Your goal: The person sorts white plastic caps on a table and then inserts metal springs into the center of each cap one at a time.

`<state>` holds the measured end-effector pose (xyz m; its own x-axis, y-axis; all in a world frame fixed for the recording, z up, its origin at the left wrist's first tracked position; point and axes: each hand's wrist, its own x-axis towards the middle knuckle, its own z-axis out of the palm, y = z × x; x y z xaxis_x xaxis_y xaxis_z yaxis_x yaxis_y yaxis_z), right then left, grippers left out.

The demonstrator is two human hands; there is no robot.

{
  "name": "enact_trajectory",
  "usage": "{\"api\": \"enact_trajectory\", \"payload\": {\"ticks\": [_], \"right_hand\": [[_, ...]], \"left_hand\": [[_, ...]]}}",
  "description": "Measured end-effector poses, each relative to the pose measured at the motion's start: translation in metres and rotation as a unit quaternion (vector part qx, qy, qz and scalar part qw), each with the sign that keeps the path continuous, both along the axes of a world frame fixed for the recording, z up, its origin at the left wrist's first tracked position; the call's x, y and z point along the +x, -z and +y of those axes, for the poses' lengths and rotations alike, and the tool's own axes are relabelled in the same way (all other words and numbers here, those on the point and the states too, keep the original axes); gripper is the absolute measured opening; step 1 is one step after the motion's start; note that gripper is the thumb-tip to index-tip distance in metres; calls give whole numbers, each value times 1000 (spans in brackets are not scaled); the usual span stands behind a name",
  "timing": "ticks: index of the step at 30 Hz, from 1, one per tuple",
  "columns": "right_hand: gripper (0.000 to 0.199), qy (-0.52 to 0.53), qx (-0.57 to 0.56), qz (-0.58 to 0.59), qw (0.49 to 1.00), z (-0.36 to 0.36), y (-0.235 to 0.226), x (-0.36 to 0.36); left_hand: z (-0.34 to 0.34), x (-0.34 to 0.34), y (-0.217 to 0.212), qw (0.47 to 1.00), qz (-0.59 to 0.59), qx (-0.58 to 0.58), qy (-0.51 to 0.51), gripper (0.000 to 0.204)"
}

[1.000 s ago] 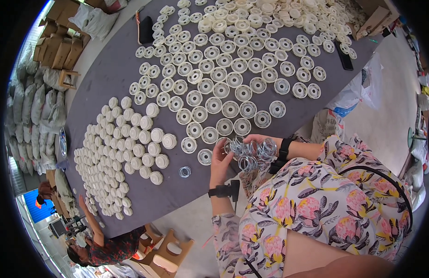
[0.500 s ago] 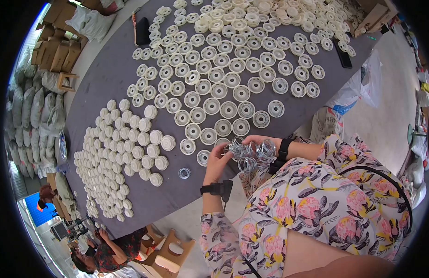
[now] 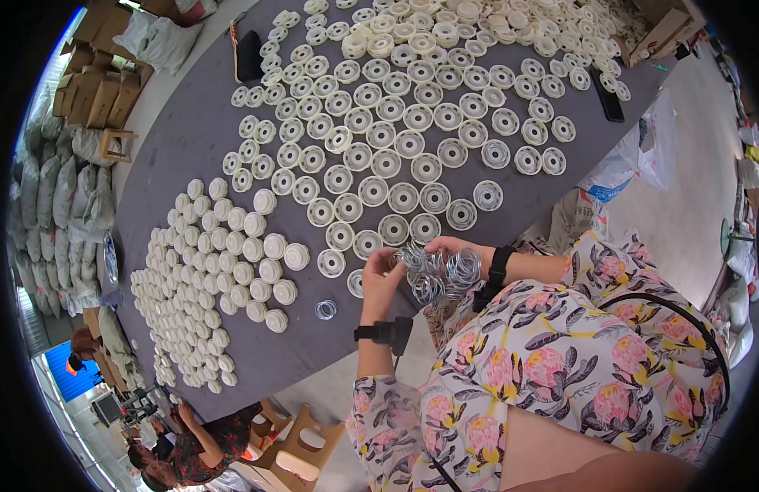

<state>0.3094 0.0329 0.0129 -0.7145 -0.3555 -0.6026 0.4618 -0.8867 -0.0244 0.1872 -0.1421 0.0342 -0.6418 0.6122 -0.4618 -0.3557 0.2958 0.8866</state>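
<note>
- Coil springs point(image 3: 442, 275), bunched in front of the body at the table's point(image 3: 301, 361) near edge; probably light, springy, slick and apt to snag.
- Right hand point(image 3: 458, 246): curled around the bunch, fingers largely hidden.
- Left hand point(image 3: 383, 275): thumb and fingers nearly together at the bunch's left edge; cannot tell whether a coil is pinched. The outer wire rim seems the best hold.
- Farther: a loose coil point(image 3: 325, 309), then pale wheel-like parts point(image 3: 393, 230).
</note>
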Motion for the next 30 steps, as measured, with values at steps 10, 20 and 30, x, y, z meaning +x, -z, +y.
{"api": "enact_trajectory", "payload": {"ticks": [10, 20, 30], "right_hand": [[20, -55, 21, -5, 998, 1, -14, -10], [18, -50, 11, -50, 997, 6, -29, -12], [19, -25, -20, -68, 997, 23, -28, -16]], "left_hand": [[-8, -4, -19, 997, -56, 48, 18, 26], [-6, 1, -34, 994, -63, 63, 64, 37], [30, 18, -19, 918, -275, 218, -182, 33]]}}
